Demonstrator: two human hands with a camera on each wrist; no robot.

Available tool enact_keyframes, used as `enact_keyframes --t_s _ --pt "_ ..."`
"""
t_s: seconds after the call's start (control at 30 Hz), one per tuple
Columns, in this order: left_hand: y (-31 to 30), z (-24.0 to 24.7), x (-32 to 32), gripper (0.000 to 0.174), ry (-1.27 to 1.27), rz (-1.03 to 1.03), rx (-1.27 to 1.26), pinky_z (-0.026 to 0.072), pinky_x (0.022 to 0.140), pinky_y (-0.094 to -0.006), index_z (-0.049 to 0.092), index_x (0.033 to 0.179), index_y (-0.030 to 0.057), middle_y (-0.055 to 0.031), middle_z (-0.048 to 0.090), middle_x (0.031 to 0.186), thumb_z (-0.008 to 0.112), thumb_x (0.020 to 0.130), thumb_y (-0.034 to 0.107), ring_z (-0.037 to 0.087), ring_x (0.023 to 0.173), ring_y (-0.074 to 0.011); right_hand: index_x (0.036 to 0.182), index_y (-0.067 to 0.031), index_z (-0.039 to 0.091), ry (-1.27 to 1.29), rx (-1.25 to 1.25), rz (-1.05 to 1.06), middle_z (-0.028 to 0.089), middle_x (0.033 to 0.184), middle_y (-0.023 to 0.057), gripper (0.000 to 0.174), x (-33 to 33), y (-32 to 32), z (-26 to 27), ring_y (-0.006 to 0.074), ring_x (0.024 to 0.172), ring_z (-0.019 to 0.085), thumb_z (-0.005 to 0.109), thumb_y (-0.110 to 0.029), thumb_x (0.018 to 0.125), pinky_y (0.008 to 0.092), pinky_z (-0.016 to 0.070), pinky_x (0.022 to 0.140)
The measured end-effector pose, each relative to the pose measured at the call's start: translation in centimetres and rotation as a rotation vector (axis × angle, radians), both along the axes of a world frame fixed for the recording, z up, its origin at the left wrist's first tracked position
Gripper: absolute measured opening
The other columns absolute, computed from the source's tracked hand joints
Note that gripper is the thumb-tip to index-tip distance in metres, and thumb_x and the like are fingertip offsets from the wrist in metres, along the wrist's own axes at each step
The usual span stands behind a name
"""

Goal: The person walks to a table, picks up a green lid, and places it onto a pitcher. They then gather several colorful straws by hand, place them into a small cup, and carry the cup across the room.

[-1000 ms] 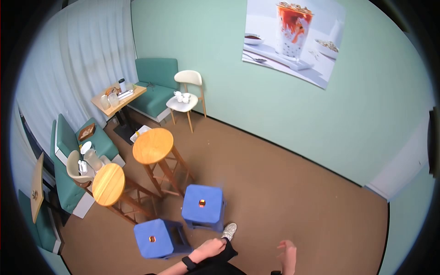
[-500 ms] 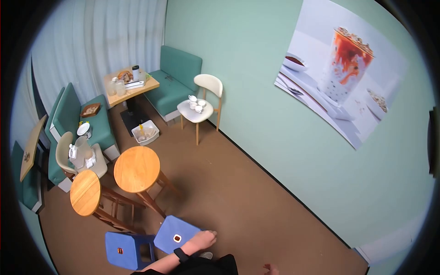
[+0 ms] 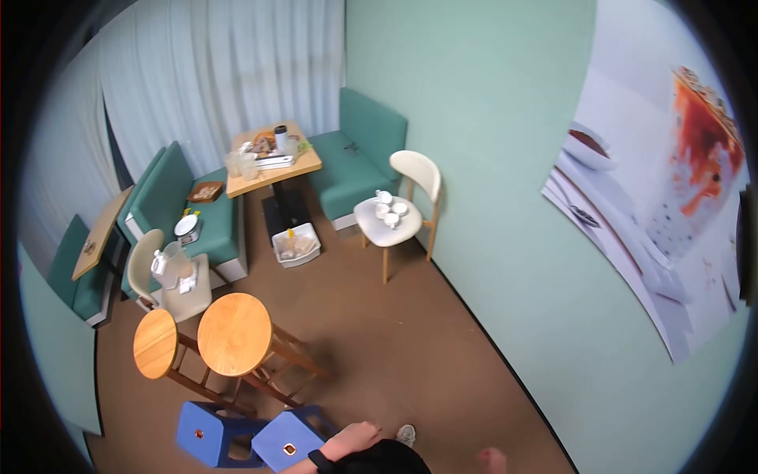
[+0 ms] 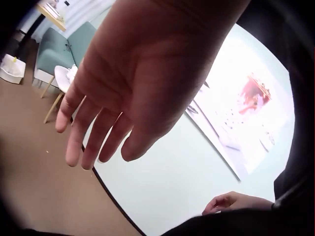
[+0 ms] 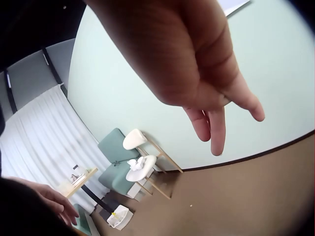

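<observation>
My left hand (image 3: 353, 442), a dark band at its wrist, is beside the nearer blue stool (image 3: 276, 433) at the bottom of the head view. In the left wrist view the left hand (image 4: 142, 73) hangs with its fingers loosely extended, holding nothing. Blurred at the lower edge of the head view is my right hand (image 3: 493, 460). The right wrist view shows the right hand (image 5: 197, 73) empty, fingers loosely spread. Farther off, white cups (image 3: 392, 221) sit on a pale chair (image 3: 407, 234), away from both hands.
Two round wooden stools (image 3: 234, 334) (image 3: 155, 344) and another blue stool (image 3: 207, 436) stand left. Beyond are a cluttered table (image 3: 304, 163), green benches (image 3: 363, 162), a white tub (image 3: 298, 257) on the floor and a chair (image 3: 189, 299) holding containers. A wall runs along the right.
The head view has swung left, so the table, chairs and tub sit farther right and the poster reaches the right edge. My left hand has shifted slightly down beside the stool.
</observation>
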State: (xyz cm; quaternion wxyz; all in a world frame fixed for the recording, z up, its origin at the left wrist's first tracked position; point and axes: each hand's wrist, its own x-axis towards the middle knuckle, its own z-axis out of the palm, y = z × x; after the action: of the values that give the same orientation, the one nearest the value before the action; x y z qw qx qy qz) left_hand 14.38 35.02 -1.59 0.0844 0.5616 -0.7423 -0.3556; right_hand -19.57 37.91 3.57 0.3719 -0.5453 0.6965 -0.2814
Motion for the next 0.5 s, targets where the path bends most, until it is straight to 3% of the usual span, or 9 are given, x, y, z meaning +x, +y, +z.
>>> enact_keyframes --t_s 0.03,0.07,0.1,0.17,0.27,0.37,0.4,0.5 --pt "-1.4 1.1 -0.1 0.023 0.042 0.064 -0.013 0.0482 0.070 -0.0450 0.056 0.092 -0.0003 -0.0217 0.061 0.084 0.050 0.085 0.020 0.059 0.079 -0.0387 0.107 -0.0001 0.056 0.043 -0.262 0.123 0.062 0.090 0.0171 0.023 -1.8 -3.1 -1.7 0.0330 0.086 0.060 0.049 -0.012 0.088 0.0376 0.0478 0.077" --pt "-2.7 0.7 0.2 0.024 0.084 0.128 -0.037 0.0479 0.068 -0.0489 0.057 0.086 0.0006 -0.0235 0.061 0.078 0.048 0.085 0.023 0.058 0.075 -0.0413 0.095 0.0010 0.053 0.205 -0.331 0.232 0.058 0.086 0.0167 0.024 -3.1 -7.0 -2.9 0.0320 0.081 0.058 0.044 0.002 0.073 0.0372 0.0456 0.071" --pt "-4.2 2.1 0.8 0.022 0.078 0.161 -0.040 0.0477 0.069 -0.0449 0.057 0.092 0.0006 -0.0227 0.060 0.082 0.050 0.085 0.020 0.058 0.077 -0.0397 0.084 0.0022 0.051 0.368 -0.408 0.348 0.054 0.081 0.0164 0.032 -3.0 -11.1 -2.0 0.0310 0.076 0.055 0.039 0.016 0.058 0.0367 0.0434 0.064" --pt "-6.1 3.9 2.2 0.021 0.134 0.335 -0.119 0.0478 0.068 -0.0449 0.058 0.091 0.0011 -0.0221 0.061 0.081 0.049 0.085 0.019 0.058 0.076 -0.0394 0.081 0.0011 0.051 0.314 -0.394 0.341 0.055 0.080 0.0140 0.026 -1.3 -17.8 0.8 0.0277 0.073 0.056 0.037 0.015 0.063 0.0334 0.0425 0.065" --pt "-7.9 3.4 5.1 0.019 -0.039 0.533 -0.113 0.0482 0.067 -0.0448 0.059 0.092 0.0021 -0.0205 0.062 0.079 0.050 0.085 0.018 0.059 0.074 -0.0380 0.077 0.0018 0.050 0.211 -0.427 0.288 0.054 0.073 0.0133 0.021 3.5 -26.0 2.8 0.0288 0.068 0.055 0.036 0.014 0.066 0.0327 0.0418 0.061" --pt "-10.5 4.1 7.7 0.017 -0.003 0.649 -0.134 0.0489 0.064 -0.0465 0.057 0.085 0.0016 -0.0223 0.060 0.071 0.051 0.084 0.018 0.060 0.071 -0.0383 0.073 0.0012 0.050 0.190 -0.238 0.323 0.052 0.070 0.0156 0.018 9.2 -31.8 3.7 0.0332 0.063 0.053 0.041 0.013 0.062 0.0374 0.0415 0.058" --pt "-11.5 3.3 8.8 0.016 0.005 0.661 -0.163 0.0487 0.064 -0.0469 0.058 0.084 0.0025 -0.0219 0.060 0.071 0.051 0.084 0.017 0.060 0.071 -0.0384 0.066 0.0001 0.049 0.221 -0.493 0.375 0.051 0.064 0.0163 0.014 11.0 -33.5 1.8 0.0331 0.058 0.053 0.043 0.011 0.063 0.0377 0.0412 0.054" --pt "-15.4 1.7 12.6 0.013 0.124 0.713 -0.226 0.0492 0.065 -0.0462 0.058 0.083 0.0031 -0.0216 0.061 0.071 0.052 0.084 0.015 0.060 0.072 -0.0377 0.059 -0.0024 0.049 0.163 -0.447 0.475 0.050 0.059 0.0146 0.012 19.1 -36.8 1.5 0.0322 0.054 0.052 0.046 0.009 0.059 0.0373 0.0396 0.049"
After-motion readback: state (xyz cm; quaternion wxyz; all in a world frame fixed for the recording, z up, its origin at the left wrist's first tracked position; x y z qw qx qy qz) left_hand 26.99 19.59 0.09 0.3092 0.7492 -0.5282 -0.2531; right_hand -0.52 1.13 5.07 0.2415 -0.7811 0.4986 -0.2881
